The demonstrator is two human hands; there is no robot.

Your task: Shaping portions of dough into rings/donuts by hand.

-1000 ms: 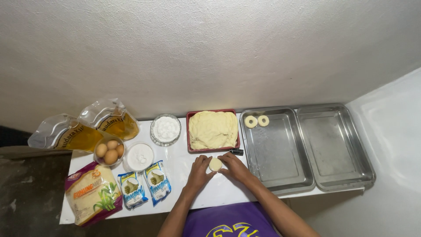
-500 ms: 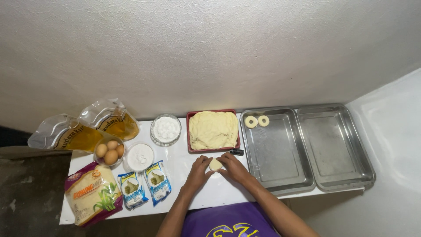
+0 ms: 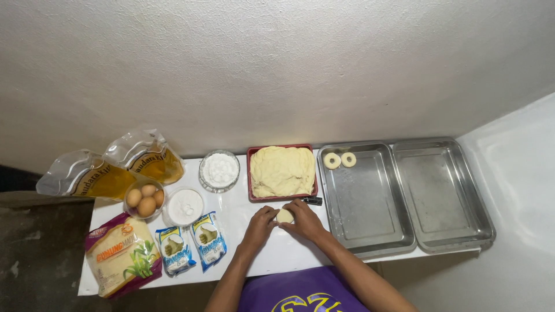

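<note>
So far: 2 pale dough rings (image 3: 340, 160) in the near steel tray (image 3: 370, 225); left hand (image 3: 260, 223) and right hand (image 3: 305, 220) fingers curl around 1 small round dough piece (image 3: 284, 215); red tub of yellow dough (image 3: 282, 171) remains full.

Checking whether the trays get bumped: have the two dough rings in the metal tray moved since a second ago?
No. The two dough rings sit in the same far corner of the left metal tray, beside the red dough container, as before.

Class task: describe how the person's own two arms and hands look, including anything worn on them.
Both forearms are bare, with no sleeves reaching them. The left hand and right hand wear no gloves; no rings, watch or bracelets are visible at this size. A purple garment with yellow print covers the torso.
</note>
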